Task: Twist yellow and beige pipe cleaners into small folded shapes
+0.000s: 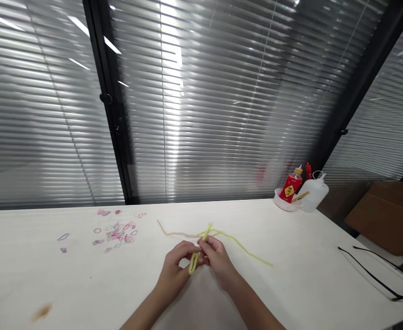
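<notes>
Both hands meet near the front middle of the white table. Pinched between my left hand (178, 269) and my right hand (220, 262) is a yellow pipe cleaner (193, 263), bent into narrow loops at its lower end. Its upper tip pokes out above my fingers. Just behind the hands, a second yellow pipe cleaner (244, 248) lies curved to the right on the table. A beige pipe cleaner (176, 233) stretches to the left, its right end close to my fingers. The fingers partly hide where the strands cross.
Many small coloured elastic bands (119, 234) lie scattered at the left of the table (146, 293). A bowl (284, 204) with a red bottle (291, 185) and a white squeeze bottle (314, 193) stand at the back right. Black-framed glasses (376, 278) rest at the right edge, beside a cardboard box (383, 215).
</notes>
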The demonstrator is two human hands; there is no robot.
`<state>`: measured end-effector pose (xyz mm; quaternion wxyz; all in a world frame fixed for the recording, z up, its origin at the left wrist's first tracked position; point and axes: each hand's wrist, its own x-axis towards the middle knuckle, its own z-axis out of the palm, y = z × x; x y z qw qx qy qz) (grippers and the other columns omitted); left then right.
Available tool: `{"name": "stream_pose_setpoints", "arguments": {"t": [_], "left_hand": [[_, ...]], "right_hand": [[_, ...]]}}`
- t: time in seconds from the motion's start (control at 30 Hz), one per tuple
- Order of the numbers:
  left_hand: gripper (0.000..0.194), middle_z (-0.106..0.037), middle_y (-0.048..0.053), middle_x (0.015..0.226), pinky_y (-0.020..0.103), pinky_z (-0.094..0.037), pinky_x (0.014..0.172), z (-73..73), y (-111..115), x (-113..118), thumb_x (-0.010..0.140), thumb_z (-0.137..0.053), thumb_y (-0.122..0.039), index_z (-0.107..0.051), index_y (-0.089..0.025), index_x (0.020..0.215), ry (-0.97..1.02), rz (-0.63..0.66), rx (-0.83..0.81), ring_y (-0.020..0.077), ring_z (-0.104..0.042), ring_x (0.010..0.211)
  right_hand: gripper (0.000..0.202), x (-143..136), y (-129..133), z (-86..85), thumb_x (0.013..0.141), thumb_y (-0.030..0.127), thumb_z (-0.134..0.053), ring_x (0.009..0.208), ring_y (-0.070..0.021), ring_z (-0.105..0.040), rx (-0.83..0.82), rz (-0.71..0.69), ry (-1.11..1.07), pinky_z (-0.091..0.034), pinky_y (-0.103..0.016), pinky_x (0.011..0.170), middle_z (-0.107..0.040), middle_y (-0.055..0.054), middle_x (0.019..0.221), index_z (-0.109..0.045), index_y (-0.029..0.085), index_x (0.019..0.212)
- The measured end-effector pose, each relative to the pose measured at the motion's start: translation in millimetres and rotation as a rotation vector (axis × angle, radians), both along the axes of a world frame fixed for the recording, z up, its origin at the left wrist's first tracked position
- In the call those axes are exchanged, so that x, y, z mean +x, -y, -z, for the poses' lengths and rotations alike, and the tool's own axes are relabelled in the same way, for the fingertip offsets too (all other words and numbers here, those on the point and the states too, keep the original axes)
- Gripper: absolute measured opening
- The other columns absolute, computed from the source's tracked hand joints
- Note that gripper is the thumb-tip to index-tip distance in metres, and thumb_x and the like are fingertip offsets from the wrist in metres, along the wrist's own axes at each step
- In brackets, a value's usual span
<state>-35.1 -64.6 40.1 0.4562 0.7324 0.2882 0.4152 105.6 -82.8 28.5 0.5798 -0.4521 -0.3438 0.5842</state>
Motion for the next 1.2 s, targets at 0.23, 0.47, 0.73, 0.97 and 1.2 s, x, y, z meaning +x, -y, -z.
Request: {"name": "stream_pose_setpoints", "arguments": {"t": [0.23,0.47,0.73,0.97,1.2], "left_hand": [[0.018,-0.058,0.01,0.091,0.027,-0.044,0.075,-2.0,4.1,-3.7,0.079,-0.057,-0.027,-0.069,-0.024,0.094,-0.061,-0.159,0.196,0.0191,-0.055,0.084],[0.024,-0.061,0.008,0.087,0.026,-0.045,0.068,-6.0,-2.4,-0.2,0.077,-0.06,-0.037,-0.069,-0.02,0.092,0.034,-0.162,-0.242,0.0161,-0.055,0.072],[0.026,-0.062,0.004,0.083,0.019,-0.047,0.07,-9.0,-6.3,-1.5,0.066,-0.073,-0.032,-0.069,-0.015,0.085,0.205,0.062,-0.895,0.0094,-0.056,0.072],[0.03,-0.064,0.004,0.083,0.015,-0.047,0.072,-12.5,-7.2,-4.4,0.063,-0.076,-0.026,-0.07,-0.017,0.091,0.207,0.038,-0.98,0.0068,-0.056,0.071],[0.025,-0.063,0.004,0.078,0.012,-0.044,0.067,-9.7,-10.0,-3.4,0.068,-0.072,-0.029,-0.072,-0.016,0.089,0.177,0.125,-0.905,0.0052,-0.051,0.066]], "right_hand": [[0.032,9.7,-1.6,-1.3,0.073,0.043,-0.066,0.054,-0.0055,-0.042,0.014,0.082,-0.025,-0.042,-0.022,0.055,-0.044,0.003,0.068,-0.054,0.014,0.082],[0.029,15.0,-3.7,-3.2,0.071,0.037,-0.069,0.053,-0.0059,-0.043,0.044,0.043,-0.227,-0.043,-0.023,0.054,-0.045,0.003,0.07,-0.053,0.016,0.082],[0.026,19.2,-1.8,-6.2,0.071,0.032,-0.07,0.053,-0.0067,-0.043,0.109,-0.033,-0.311,-0.042,-0.024,0.056,-0.044,0.004,0.06,-0.052,0.015,0.079],[0.023,21.0,1.3,-10.5,0.073,0.032,-0.069,0.055,-0.0077,-0.046,0.143,-0.078,-0.256,-0.043,-0.026,0.059,-0.047,0.002,0.06,-0.057,0.014,0.081],[0.025,23.0,1.0,-14.4,0.07,0.033,-0.071,0.055,-0.0077,-0.046,0.15,-0.088,-0.213,-0.043,-0.026,0.059,-0.048,0.001,0.064,-0.06,0.014,0.083]]}}
